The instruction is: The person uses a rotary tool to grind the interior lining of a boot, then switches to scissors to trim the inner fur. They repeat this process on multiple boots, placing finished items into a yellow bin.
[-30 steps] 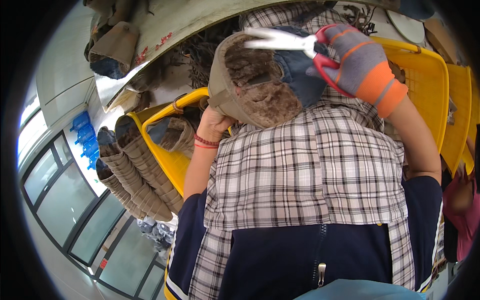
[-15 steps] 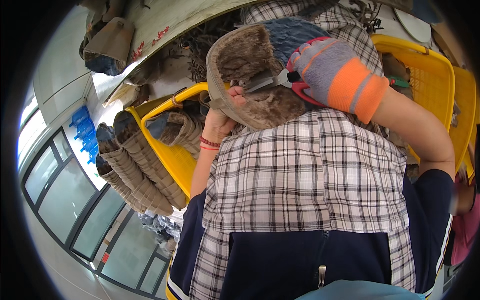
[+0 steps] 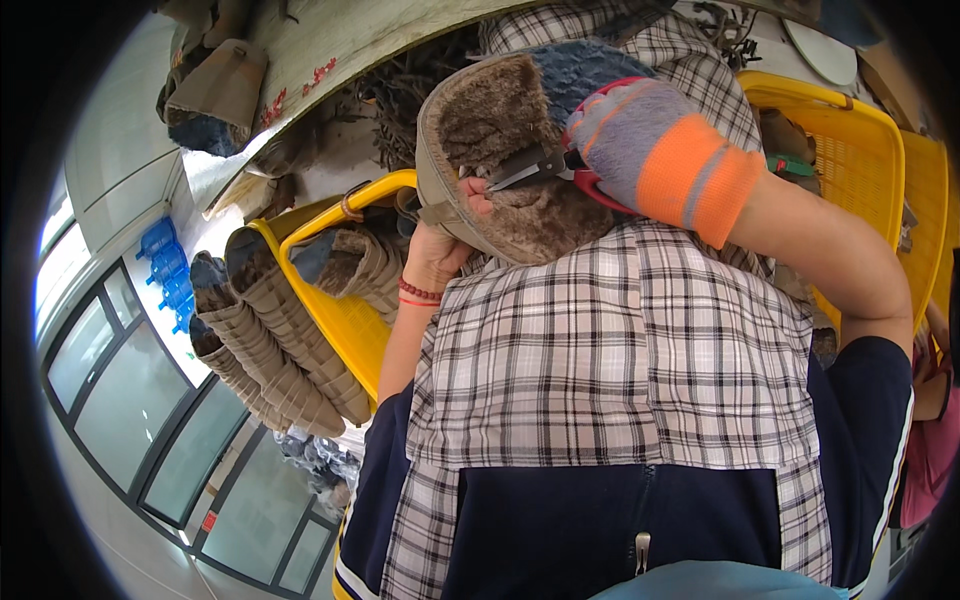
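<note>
Background basket (image 3: 354,328): yellow, beside stacked hats (image 3: 298,330).
Left hand (image 3: 440,250): grip holding furry hat (image 3: 490,108).
Right hand (image 3: 645,150): gloved grip around scissors (image 3: 530,168) over hat.

Both hands (image 3: 446,246) (image 3: 655,152) curl, right forearm (image 3: 818,230) slanting inward

We see matt woven cloth on the cap's (image 3: 436,165) outside, a shaggy, furry pile lining (image 3: 490,110) and puckered blue fabric (image 3: 590,70). The scissors (image 3: 535,168) show us smooth metal blades and red plastic handles, next to a matt knitted glove (image 3: 690,165). Our checked cloth (image 3: 540,360) is matt and woven, our zip pull (image 3: 642,550) shiny metal, the yellow basket (image 3: 355,330) smooth plastic.
</note>
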`<move>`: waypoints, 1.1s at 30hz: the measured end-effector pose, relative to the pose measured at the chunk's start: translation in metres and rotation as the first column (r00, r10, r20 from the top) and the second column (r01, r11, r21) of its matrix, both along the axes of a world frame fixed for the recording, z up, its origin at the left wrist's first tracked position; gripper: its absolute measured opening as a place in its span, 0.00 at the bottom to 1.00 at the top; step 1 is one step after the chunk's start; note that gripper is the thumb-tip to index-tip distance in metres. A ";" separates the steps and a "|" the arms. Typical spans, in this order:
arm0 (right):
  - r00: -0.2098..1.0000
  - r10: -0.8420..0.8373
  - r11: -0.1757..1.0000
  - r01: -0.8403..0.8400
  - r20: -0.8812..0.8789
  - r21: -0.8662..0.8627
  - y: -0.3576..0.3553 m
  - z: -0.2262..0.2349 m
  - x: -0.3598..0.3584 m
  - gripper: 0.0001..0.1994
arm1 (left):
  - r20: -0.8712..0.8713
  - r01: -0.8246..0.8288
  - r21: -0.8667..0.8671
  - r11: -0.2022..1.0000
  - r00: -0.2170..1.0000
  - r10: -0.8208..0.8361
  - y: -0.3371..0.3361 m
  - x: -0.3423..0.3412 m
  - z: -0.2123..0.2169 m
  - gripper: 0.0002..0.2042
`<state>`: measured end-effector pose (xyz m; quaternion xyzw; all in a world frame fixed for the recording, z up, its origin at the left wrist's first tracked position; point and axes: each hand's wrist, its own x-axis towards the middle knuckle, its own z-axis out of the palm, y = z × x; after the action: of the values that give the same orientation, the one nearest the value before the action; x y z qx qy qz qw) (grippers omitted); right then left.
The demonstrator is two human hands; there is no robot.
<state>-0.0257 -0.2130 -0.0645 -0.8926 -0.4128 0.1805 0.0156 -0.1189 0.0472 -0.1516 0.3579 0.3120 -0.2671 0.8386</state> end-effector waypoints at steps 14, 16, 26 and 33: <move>0.941 -0.174 0.983 0.150 0.289 0.104 -0.031 0.005 0.014 0.18 | 0.076 -0.290 0.182 0.939 0.957 0.281 -0.010 0.006 -0.010 0.09; 0.939 -0.201 0.979 0.199 0.279 0.037 -0.029 0.009 0.012 0.19 | 0.187 -0.297 0.179 0.938 0.946 0.263 -0.010 0.006 -0.015 0.09; 0.865 -0.073 0.991 0.006 0.497 0.135 -0.026 -0.011 0.028 0.07 | 0.227 -0.331 0.213 0.919 0.932 0.283 -0.045 0.045 0.015 0.12; 0.878 -0.069 0.989 -0.004 0.474 0.151 -0.018 -0.009 0.033 0.07 | 0.164 -0.221 0.385 0.896 0.972 0.170 -0.042 0.048 0.013 0.20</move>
<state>0.0071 -0.2312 -0.0740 -0.9128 -0.4008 -0.0766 -0.0180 -0.0708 0.0053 -0.1387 0.5047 0.3407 -0.0887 0.7883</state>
